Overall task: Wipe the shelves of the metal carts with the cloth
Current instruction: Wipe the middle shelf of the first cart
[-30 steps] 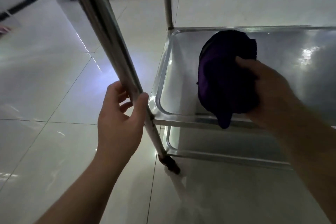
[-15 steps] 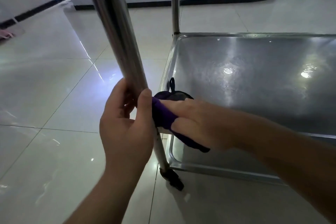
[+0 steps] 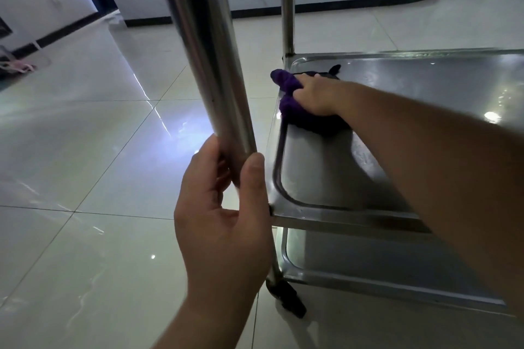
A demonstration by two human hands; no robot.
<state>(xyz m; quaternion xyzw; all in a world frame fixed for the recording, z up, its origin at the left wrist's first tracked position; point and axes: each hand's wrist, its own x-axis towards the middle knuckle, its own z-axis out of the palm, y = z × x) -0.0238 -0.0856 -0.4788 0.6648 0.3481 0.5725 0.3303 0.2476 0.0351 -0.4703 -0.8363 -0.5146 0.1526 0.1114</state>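
Purple cloth (image 3: 297, 106) lies bunched on the middle shelf (image 3: 411, 110) of the metal cart, at the shelf's far left corner, partly draped over the left rim. Right hand (image 3: 314, 96) rests on top of it, fingers bent down over the fabric and pressing it to the metal; whether they curl fully round the cloth is hard to tell at this angle. Left hand (image 3: 224, 224) grips the near left post (image 3: 207, 51), thumb and fingers wrapped round the tube, just above the shelf's near left corner. 1 lower shelf (image 3: 354, 263) shows beneath, with a castor (image 3: 289, 299) at the post's foot on the tiled floor (image 3: 71, 150).

Step in hand: wiping the middle shelf's left edge and far corner. Judgement: next move calls for steady downward pressure while drawing the cloth along the rim or across the pan, post held firm so the cart does not roll.
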